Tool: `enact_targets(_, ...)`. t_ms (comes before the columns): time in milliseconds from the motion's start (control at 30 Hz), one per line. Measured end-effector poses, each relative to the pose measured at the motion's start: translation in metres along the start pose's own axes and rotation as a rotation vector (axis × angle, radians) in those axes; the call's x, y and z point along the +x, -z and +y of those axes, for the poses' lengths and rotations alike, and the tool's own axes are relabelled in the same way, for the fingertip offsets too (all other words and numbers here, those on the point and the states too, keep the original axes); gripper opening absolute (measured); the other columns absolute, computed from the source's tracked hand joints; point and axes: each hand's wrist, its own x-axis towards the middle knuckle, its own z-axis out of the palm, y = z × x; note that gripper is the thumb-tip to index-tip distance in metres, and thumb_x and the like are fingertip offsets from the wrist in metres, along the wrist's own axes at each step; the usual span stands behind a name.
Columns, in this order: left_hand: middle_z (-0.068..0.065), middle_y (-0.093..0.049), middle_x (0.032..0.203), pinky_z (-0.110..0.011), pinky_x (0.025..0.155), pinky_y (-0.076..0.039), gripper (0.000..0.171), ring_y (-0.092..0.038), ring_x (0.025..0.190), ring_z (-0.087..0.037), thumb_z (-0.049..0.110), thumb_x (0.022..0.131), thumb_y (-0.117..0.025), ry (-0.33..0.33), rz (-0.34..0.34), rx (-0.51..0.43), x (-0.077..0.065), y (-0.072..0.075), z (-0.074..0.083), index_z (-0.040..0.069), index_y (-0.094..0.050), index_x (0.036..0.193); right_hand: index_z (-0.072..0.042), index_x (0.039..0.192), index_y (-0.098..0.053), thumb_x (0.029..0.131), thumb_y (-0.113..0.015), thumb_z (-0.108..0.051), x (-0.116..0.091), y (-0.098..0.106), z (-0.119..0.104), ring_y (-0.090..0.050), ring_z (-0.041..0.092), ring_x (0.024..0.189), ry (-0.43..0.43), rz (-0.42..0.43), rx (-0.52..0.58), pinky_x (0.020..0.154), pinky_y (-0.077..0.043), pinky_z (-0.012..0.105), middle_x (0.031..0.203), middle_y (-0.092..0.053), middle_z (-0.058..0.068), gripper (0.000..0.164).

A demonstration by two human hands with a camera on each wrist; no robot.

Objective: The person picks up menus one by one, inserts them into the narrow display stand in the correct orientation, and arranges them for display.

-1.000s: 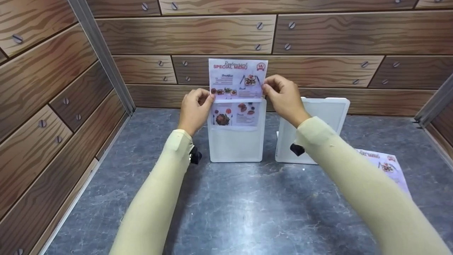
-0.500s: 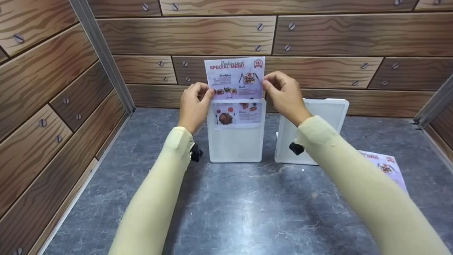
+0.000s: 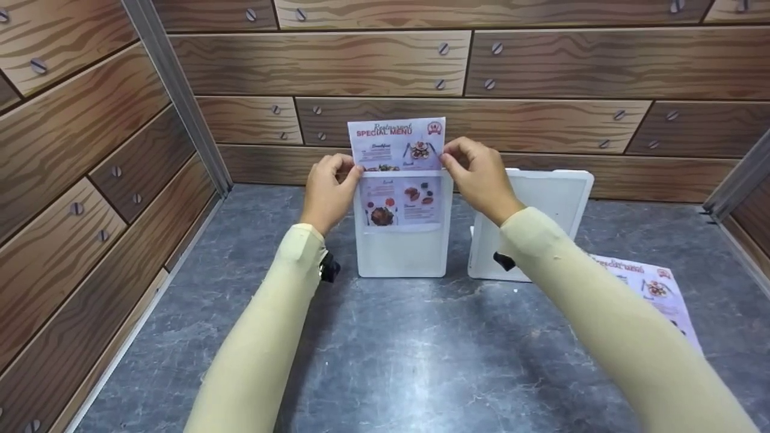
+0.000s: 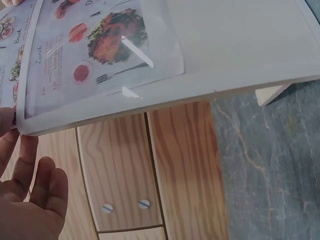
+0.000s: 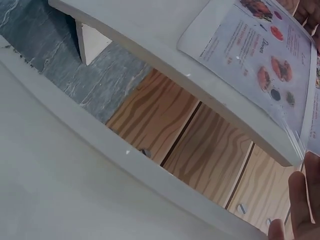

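Note:
A printed menu sheet (image 3: 397, 141) stands partly inside a white display stand (image 3: 403, 255) with a clear front. Its lower half shows through the clear front, and the upper half sticks out above the top edge. My left hand (image 3: 329, 189) pinches the sheet's left edge between thumb and fingers, right by the stand's top left corner. On the other side my right hand (image 3: 481, 177) pinches the right edge, just above the top right corner. In the left wrist view the menu (image 4: 100, 45) lies behind the clear cover, its bottom edge partway down the stand.
A second white stand (image 3: 547, 195) leans upright to the right, partly behind my right forearm. Another menu sheet (image 3: 662, 294) lies on the grey marbled table (image 3: 385, 361), partly under that forearm. Wood-patterned walls (image 3: 373, 66) rise at the back and sides.
The menu sheet rises and shifts slightly left at first, then slides down deeper into the stand. Both hands follow it down, still pinching its edges. Both stands stay in place.

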Motion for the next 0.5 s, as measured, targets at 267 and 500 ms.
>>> enact_targets(267, -0.008, -0.065, 0.106, -0.032, 0.092, -0.048, 0.017, -0.057, 0.101, -0.02, 0.019, 0.104, -0.063, -0.006, 0.014, -0.042, 0.0029, 0.0016, 0.0095, 0.004, -0.071, 0.107, 0.0, 0.109, -0.069, 0.105, -0.061, -0.013, 0.0012, 0.0029, -0.0042, -0.061, 0.013, 0.085, -0.005, 0.028, 0.038, 0.076, -0.05, 0.022, 0.101, -0.071, 0.009, 0.016)
enact_targets(500, -0.008, -0.066, 0.104, -0.033, 0.091, -0.047, 0.016, -0.056, 0.099, -0.02, 0.019, 0.103, -0.066, -0.016, 0.0, -0.005, 0.0019, -0.0013, 0.0092, 0.004, -0.072, 0.104, 0.0, 0.105, -0.07, 0.104, -0.063, -0.011, -0.0009, 0.0032, -0.0003, -0.06, 0.014, 0.082, 0.018, 0.043, -0.001, 0.073, -0.048, 0.023, 0.096, -0.071, 0.01, 0.014)
